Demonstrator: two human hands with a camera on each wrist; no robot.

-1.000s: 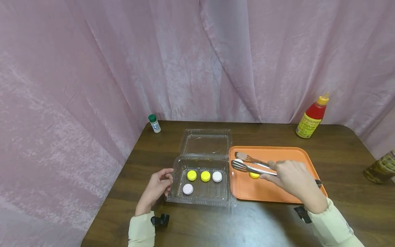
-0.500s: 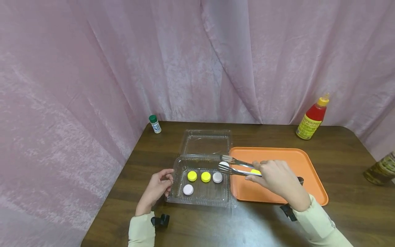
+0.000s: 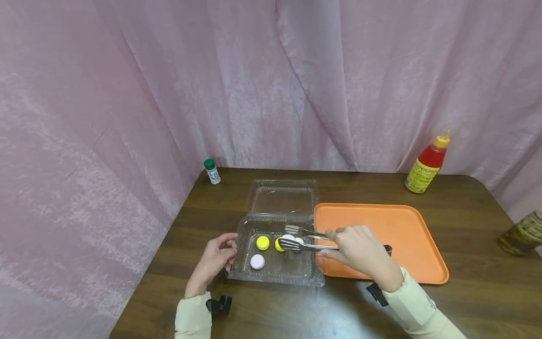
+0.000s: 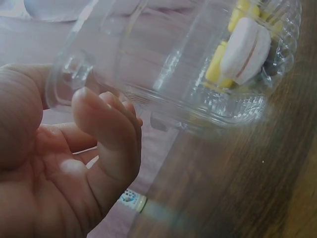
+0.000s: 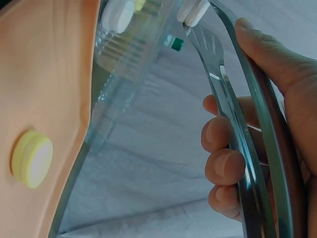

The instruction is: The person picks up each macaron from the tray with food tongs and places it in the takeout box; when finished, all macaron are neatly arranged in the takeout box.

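One hand, the right (image 3: pixel 360 249), grips tongs (image 3: pixel 313 247) pinching a white macaron (image 5: pixel 196 12).

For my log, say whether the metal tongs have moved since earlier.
Yes: in the head view, against the orange tray, the metal tongs have moved left, their tips now over the clear container instead of the tray.

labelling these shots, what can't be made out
Head view: round yellow macaron on orange rectangular tray, hidden by right hand.
Head view: brownish cylindrical bottle, cut off by right edge.
Right wrist view: round white macaron between silver metal tongs, cut off by top edge.
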